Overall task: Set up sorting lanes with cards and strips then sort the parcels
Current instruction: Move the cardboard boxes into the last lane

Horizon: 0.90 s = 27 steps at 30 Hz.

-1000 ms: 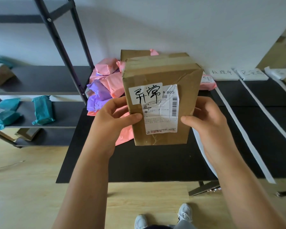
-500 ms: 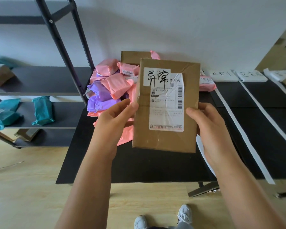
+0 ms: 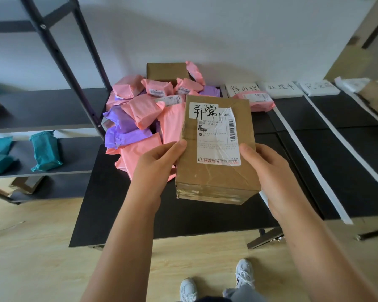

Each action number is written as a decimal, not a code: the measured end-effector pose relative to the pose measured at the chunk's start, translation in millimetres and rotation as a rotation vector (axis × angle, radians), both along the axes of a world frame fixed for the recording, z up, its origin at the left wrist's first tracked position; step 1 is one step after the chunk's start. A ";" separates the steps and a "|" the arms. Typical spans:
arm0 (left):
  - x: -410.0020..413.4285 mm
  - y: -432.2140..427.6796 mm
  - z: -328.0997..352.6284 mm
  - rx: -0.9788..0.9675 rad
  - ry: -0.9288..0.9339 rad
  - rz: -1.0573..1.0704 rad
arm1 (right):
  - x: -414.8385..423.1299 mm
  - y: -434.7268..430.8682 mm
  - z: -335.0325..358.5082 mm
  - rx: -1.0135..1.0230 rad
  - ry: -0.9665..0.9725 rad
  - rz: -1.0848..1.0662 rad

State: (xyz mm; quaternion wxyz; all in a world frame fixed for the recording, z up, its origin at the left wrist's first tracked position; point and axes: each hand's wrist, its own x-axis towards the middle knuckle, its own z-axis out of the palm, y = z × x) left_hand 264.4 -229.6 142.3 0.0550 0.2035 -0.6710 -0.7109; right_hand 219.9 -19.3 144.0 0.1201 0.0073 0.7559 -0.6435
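Head: brown box (image 3: 205,177), label (image 3: 216,140) "B05".

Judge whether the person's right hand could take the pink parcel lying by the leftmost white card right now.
Probably not yet. The right hand grips the cardboard box, sharing it with the left hand, and the box sits between it and the pink parcel. Freed of the box, the way looks open.
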 end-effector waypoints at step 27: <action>-59.3 352.3 -20.8 -0.071 -0.125 -0.325 | -4.2 338.3 7.0 0.136 -0.037 -0.313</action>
